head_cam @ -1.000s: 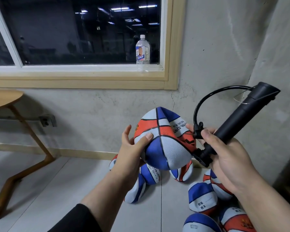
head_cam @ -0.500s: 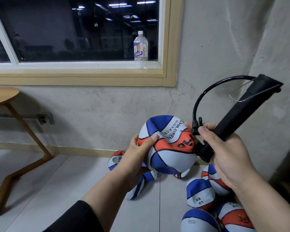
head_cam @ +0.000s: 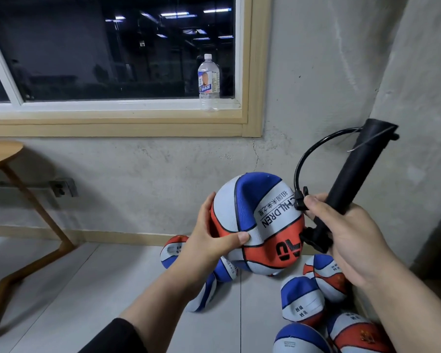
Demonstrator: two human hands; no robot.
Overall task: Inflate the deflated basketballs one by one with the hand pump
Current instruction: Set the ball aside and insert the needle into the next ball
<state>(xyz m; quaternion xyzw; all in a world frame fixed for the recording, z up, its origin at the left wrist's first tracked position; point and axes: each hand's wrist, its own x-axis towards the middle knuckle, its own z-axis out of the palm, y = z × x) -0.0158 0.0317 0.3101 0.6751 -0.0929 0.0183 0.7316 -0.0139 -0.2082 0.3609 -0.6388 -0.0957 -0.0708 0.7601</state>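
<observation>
Fingers of our left hand (head_cam: 209,240) wrap the dented basketball (head_cam: 257,222), holding it up above the flat balls (head_cam: 302,299) on the floor. Our right hand (head_cam: 351,238) grips the hand pump (head_cam: 351,179), thumb pinching the hose tip at the ball. We judge we are seating the needle; next we need the valve found.
</observation>
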